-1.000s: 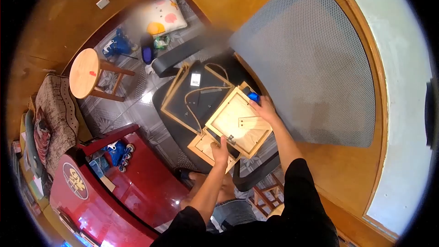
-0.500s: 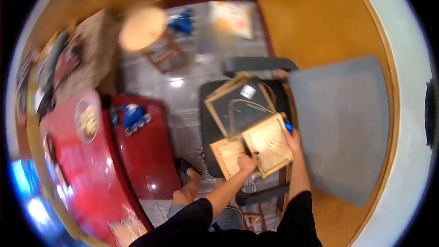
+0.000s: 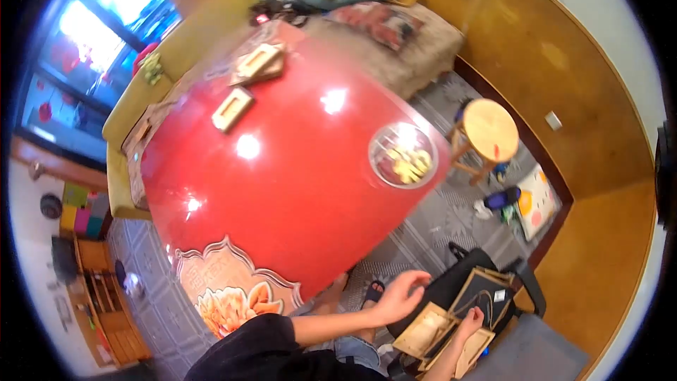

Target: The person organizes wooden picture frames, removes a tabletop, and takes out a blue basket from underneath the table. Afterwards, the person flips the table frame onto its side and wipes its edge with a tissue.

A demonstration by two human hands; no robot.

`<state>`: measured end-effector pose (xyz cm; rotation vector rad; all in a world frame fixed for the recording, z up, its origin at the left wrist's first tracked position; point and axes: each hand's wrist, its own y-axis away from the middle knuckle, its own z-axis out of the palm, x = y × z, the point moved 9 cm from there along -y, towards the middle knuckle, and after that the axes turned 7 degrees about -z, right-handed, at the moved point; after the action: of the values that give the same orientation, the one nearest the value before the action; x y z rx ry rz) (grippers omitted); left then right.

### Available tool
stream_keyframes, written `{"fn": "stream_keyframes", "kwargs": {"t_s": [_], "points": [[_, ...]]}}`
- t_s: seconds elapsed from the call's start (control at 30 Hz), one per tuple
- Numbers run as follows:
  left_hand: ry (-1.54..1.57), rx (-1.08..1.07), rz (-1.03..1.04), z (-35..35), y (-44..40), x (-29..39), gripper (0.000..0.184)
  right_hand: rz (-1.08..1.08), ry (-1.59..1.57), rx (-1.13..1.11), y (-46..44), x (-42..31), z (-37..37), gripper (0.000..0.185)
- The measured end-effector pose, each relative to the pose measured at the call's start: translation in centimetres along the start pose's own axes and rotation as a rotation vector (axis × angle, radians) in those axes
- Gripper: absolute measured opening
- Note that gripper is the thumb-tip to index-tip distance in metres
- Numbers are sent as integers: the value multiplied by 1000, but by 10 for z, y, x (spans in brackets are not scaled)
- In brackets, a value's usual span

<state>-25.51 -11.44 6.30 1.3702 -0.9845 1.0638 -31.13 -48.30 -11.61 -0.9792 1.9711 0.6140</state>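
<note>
My left hand hovers over the near edge of the black chair seat, fingers slightly bent and apart, holding nothing. To its right, my right hand is above the wooden pieces with its fingertips drawn together; whatever may be between them is too small to make out. A shallow wooden box lies on the seat beside a second wooden panel, partly hidden by my right forearm. Behind them is a dark-backed wooden frame with a white label and a cord. A bit of blue shows at the panel's edge.
A red table bears a round dish of pale yellow pieces and small wooden boxes. Beyond its right corner stand a round wooden stool and a floor cushion. The chair's armrest rises beside the frames.
The view has swung left, bringing in the whole red table. My left hand has lifted off the small wooden box. My right hand has left the blue object and the panel's edge.
</note>
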Motion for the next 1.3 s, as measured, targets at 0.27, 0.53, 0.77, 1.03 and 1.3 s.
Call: {"fn": "stream_keyframes", "kwargs": {"t_s": [0.27,0.53,0.77,1.03,1.3], "points": [[-658,1056,240,-392,-47,45,46,-415,-400,-369,9,-360,289,16],[-876,1269,104,-570,-90,49,93,-760,-335,-879,129,-610,515,18],[-787,1256,-153,-585,-100,35,109,-1124,-177,-901,171,-713,680,37],[-864,1247,-201,-587,-106,38,107,-1113,206,-1188,188,-740,812,55],[-909,1236,-207,-587,-108,43,99,-971,590,-1605,198,-731,810,71]]}}
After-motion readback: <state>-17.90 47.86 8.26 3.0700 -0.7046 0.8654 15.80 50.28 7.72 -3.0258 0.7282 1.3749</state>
